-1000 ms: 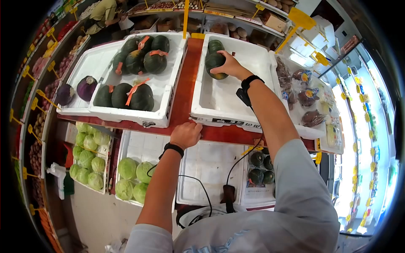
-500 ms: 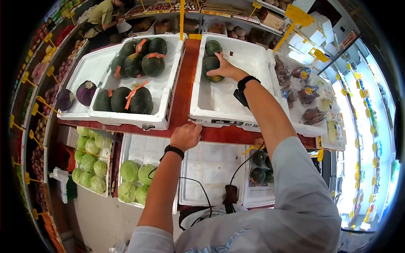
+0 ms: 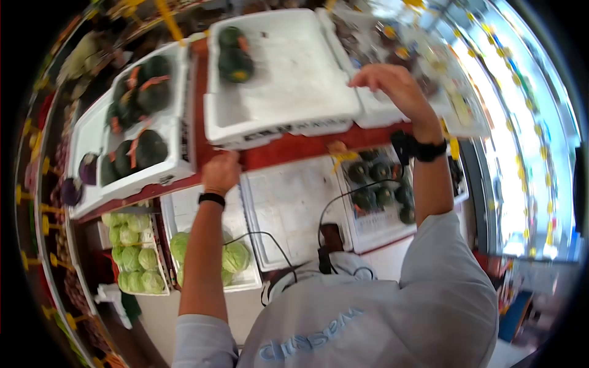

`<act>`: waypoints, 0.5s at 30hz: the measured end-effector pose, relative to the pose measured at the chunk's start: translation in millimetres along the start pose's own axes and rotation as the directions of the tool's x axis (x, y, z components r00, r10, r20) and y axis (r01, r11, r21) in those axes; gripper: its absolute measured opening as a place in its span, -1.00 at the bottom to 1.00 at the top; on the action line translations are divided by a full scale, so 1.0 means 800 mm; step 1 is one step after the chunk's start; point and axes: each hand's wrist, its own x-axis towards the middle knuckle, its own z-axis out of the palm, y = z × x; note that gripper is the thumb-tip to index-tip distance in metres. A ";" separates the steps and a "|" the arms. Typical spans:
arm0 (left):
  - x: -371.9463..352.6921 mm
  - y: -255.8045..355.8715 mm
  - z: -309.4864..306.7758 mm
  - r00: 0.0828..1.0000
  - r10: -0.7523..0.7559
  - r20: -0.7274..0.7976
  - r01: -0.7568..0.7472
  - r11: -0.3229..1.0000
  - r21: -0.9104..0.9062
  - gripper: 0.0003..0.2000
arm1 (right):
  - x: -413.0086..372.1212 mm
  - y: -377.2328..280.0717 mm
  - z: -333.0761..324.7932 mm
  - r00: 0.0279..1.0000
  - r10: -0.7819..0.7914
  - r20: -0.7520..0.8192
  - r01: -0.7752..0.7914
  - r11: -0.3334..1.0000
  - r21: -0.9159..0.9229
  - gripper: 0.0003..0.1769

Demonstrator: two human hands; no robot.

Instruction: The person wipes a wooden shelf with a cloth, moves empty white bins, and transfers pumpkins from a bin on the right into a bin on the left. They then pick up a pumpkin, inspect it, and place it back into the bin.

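My right hand [image 3: 392, 86] hangs over the right edge of a white foam box, fingers apart and curved, holding nothing. In that box [image 3: 294, 116] two dark green squashes [image 3: 235, 64] lie at the left side, away from my hand. My left hand [image 3: 221, 172] rests at the front edge of the red shelf [image 3: 276, 149], its fingers bent over the edge; whether they grip it is unclear. Left of it stands another foam box [image 3: 179, 162] with several dark squashes [image 3: 150, 149], some with red bands.
Below are a box of cabbages [image 3: 235, 256], a bare-bottomed white tray [image 3: 288, 208] and a tray of dark squashes [image 3: 384, 196]. Bagged produce [image 3: 402, 56] lies at the upper right. A person [image 3: 83, 58] stands at the upper left. Black cables cross my front.
My right hand has let go of the squash and moved right, out of the box. The view has turned, showing more of the lower right trays. My left hand stays at the shelf edge.
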 end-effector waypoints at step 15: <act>-0.003 -0.012 0.005 0.996 0.052 0.067 -0.060 0.992 0.114 -0.78 | -0.522 0.358 0.205 0.536 0.689 -0.489 -0.822 0.559 -0.114 -0.01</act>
